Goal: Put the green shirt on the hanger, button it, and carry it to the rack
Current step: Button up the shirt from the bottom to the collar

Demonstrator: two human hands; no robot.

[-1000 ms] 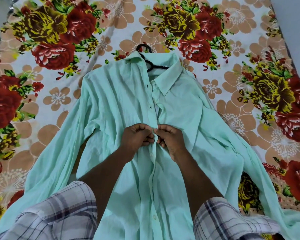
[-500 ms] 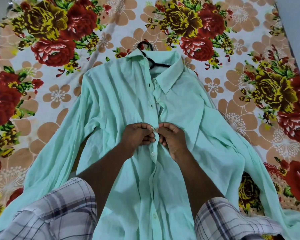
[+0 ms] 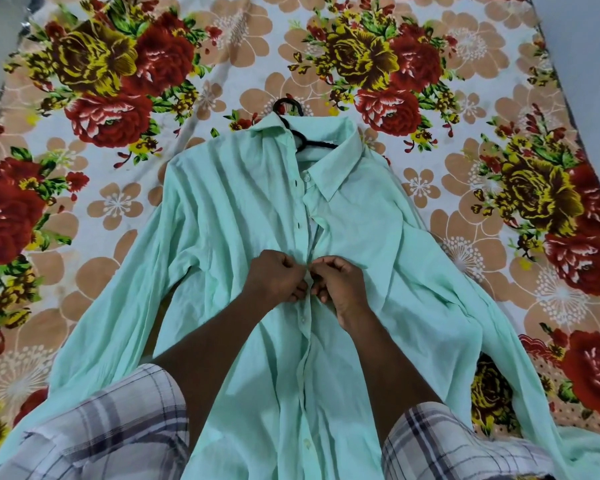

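Hands are barely shifting from a second ago: we are still pinching the green shirt (image 3: pixel 243 216) placket mid-frame, left hand (image 3: pixel 274 279) and right hand (image 3: pixel 340 284) closed, hanger (image 3: pixel 293 128) inside, upper buttons remaining undone

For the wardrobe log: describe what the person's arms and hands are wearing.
Both forearms are bare. The left hand and right hand wear no gloves; no rings or watch are visible. Loose plaid sleeves, white with grey and dark stripes, end around the elbows: left sleeve, right sleeve.
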